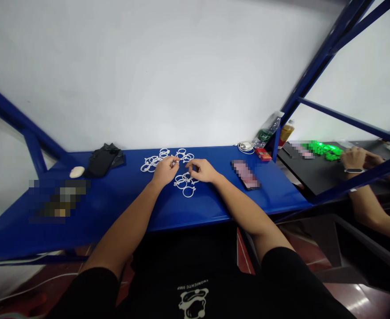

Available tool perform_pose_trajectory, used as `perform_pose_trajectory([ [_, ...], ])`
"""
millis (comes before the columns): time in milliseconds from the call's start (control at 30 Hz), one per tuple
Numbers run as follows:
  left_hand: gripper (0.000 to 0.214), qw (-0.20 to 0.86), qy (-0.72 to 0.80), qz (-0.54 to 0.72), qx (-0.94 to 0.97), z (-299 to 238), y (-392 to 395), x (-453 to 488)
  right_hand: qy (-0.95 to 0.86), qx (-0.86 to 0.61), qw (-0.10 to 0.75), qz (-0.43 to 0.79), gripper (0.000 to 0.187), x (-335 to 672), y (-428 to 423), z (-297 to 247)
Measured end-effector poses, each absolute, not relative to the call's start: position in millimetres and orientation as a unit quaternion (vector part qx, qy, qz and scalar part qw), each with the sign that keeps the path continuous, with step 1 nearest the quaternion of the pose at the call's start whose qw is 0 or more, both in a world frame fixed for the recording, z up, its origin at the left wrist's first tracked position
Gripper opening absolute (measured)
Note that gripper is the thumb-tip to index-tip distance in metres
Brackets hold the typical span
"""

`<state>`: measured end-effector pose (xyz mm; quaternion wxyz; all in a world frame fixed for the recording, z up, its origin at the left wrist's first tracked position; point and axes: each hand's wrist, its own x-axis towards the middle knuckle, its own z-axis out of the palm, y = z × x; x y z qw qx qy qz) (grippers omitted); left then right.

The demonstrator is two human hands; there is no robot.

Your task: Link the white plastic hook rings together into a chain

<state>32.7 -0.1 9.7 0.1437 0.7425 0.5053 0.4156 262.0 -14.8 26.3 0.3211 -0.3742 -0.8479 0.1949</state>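
Note:
Several thin white rings with small knobs lie in loose groups on the blue table. One group of rings (pixel 149 164) is just left of my left hand (pixel 165 171), whose thumb and fingers are pinched together; a small pale bit shows at the fingertips, too small to name. My right hand (pixel 202 170) is opposite, fingers curled in towards the thumb, and what they hold, if anything, is hidden. Behind the gap between my hands are more rings (pixel 181 153). Nearer to me, below the right hand, another group of rings (pixel 182 182) lies flat, with a single ring (pixel 188 192) at its front.
A phone (pixel 246 174) lies right of my hands. Behind it are a cable (pixel 246 147), a red box (pixel 263 154) and a plastic bottle (pixel 268 130). Black bags (pixel 103 160) and a pale oval object (pixel 77 172) are left. Past a blue frame, a person's hands (pixel 354 159) work near green lights (pixel 330 151).

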Motion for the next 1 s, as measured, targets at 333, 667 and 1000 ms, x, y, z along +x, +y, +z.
perform_pose_trajectory([
  [333, 0.022, 0.150, 0.494, 0.397, 0.759, 1.6, 1.3, 32.3, -0.855, -0.481, 0.177, 0.076, 0.055, 259.9, 17.9, 14.3],
  [667, 0.028, 0.184, 0.486, 0.327, 0.790, 7.3, -5.6, 38.2, -0.796, -0.568, 0.186, 0.093, 0.049, 267.2, 9.2, 16.8],
  [1000, 0.029, 0.198, 0.473, 0.309, 0.801, 1.6, -1.9, 41.3, -0.802, -0.558, 0.200, 0.076, 0.022, 270.3, 8.7, 15.8],
])
